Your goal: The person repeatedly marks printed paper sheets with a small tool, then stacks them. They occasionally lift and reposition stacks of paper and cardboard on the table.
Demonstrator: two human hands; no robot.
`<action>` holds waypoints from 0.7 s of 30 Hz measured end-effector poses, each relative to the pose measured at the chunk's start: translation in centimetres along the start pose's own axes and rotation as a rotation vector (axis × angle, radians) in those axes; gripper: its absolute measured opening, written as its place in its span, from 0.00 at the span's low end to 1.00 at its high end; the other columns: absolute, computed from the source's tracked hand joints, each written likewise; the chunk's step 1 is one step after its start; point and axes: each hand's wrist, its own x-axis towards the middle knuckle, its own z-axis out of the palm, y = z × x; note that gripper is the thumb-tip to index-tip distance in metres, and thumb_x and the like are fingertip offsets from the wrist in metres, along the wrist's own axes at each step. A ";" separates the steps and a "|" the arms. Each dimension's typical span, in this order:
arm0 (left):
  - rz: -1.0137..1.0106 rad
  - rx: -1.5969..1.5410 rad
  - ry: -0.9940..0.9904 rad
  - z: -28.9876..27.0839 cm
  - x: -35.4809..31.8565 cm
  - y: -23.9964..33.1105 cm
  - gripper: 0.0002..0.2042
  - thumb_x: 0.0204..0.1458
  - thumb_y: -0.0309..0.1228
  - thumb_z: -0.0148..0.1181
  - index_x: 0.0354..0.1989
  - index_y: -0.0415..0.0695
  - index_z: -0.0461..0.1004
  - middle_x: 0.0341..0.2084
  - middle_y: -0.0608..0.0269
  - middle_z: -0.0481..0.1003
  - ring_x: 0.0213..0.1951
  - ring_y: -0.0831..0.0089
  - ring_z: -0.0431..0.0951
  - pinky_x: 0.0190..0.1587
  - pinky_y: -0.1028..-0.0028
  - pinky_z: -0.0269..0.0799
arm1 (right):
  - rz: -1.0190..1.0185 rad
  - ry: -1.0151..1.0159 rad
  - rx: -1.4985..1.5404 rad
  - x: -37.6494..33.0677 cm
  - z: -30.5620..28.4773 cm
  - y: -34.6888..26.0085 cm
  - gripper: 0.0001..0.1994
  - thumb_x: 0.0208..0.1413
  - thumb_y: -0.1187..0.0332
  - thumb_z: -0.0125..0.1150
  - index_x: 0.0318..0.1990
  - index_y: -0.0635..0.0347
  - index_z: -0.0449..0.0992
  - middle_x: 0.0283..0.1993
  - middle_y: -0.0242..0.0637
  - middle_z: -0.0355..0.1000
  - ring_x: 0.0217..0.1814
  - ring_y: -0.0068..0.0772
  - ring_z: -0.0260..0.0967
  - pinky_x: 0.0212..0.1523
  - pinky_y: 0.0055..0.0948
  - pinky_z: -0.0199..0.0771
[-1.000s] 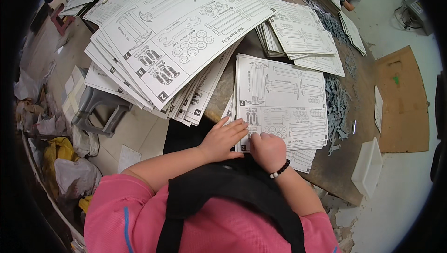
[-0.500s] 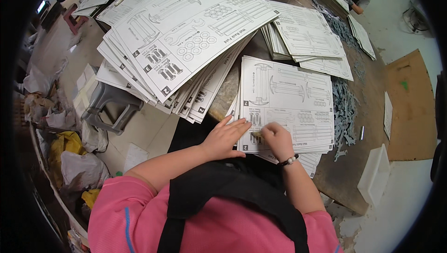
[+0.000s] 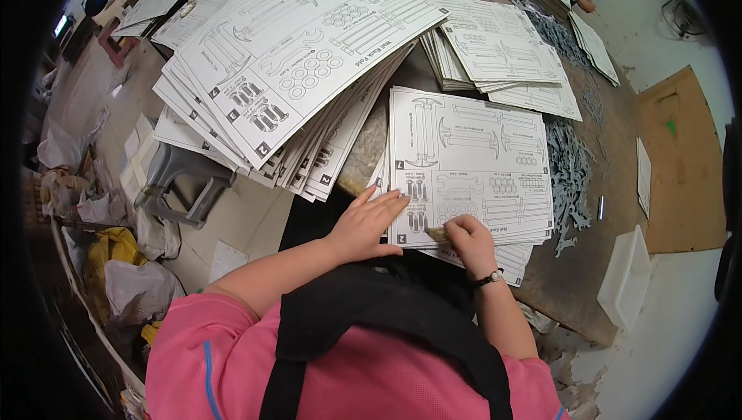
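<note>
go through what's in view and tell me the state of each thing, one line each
Left hand: flat, palm down on the top white die-cut sheet.
Right hand: curled, fingertips pressing at the sheet's near edge.
Top white die-cut sheet: lying flat on its stack, its printed parts look unpunched.
Big fanned pile of white sheets: slumped, overhanging the table edge.
Grey punched-out pieces: loose in a heap on the brown table.
White plastic tray: at the table's edge, contents unclear.

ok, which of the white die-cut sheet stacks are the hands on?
The nearest stack of white printed die-cut sheets, square to the table edge. Left hand flat on its corner, right hand picking there. The big fanned stack lies untouched.
</note>
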 end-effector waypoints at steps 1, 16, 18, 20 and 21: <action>-0.002 0.000 0.000 0.0 -0.1 0.0 0.41 0.34 0.47 0.65 0.57 0.40 0.55 0.51 0.53 0.64 0.58 0.63 0.58 0.60 0.58 0.46 | 0.024 -0.014 0.024 0.0 -0.2 0.0 0.07 0.50 0.68 0.54 0.29 0.63 0.72 0.22 0.28 0.65 0.21 0.15 0.59 0.22 0.17 0.60; 0.013 0.013 0.020 0.2 -0.3 -0.1 0.41 0.34 0.48 0.64 0.57 0.40 0.55 0.51 0.53 0.64 0.58 0.63 0.58 0.60 0.58 0.47 | -0.301 0.050 -0.275 -1.6 0.5 -2.7 0.07 0.47 0.66 0.55 0.29 0.61 0.74 0.27 0.40 0.72 0.29 0.39 0.70 0.30 0.29 0.69; 0.010 0.009 0.019 0.1 -0.3 -0.1 0.41 0.34 0.48 0.64 0.57 0.40 0.55 0.51 0.53 0.64 0.58 0.63 0.58 0.60 0.58 0.46 | -0.176 0.002 -0.199 -1.5 0.5 -1.9 0.09 0.48 0.66 0.56 0.32 0.61 0.75 0.28 0.41 0.72 0.31 0.33 0.70 0.34 0.25 0.68; 0.013 0.012 0.015 0.0 -0.1 -0.1 0.41 0.34 0.48 0.64 0.57 0.40 0.55 0.51 0.52 0.63 0.58 0.63 0.58 0.60 0.58 0.46 | -0.106 -0.012 -0.179 -1.3 0.9 -1.7 0.09 0.48 0.65 0.55 0.32 0.62 0.74 0.28 0.40 0.72 0.30 0.33 0.70 0.33 0.26 0.68; 0.015 0.010 0.015 0.0 -0.1 -0.1 0.41 0.34 0.48 0.64 0.57 0.39 0.55 0.51 0.52 0.64 0.58 0.63 0.58 0.60 0.58 0.46 | -0.034 -0.022 -0.126 -1.1 0.9 -1.2 0.10 0.48 0.65 0.55 0.33 0.62 0.74 0.28 0.41 0.72 0.30 0.33 0.70 0.33 0.26 0.68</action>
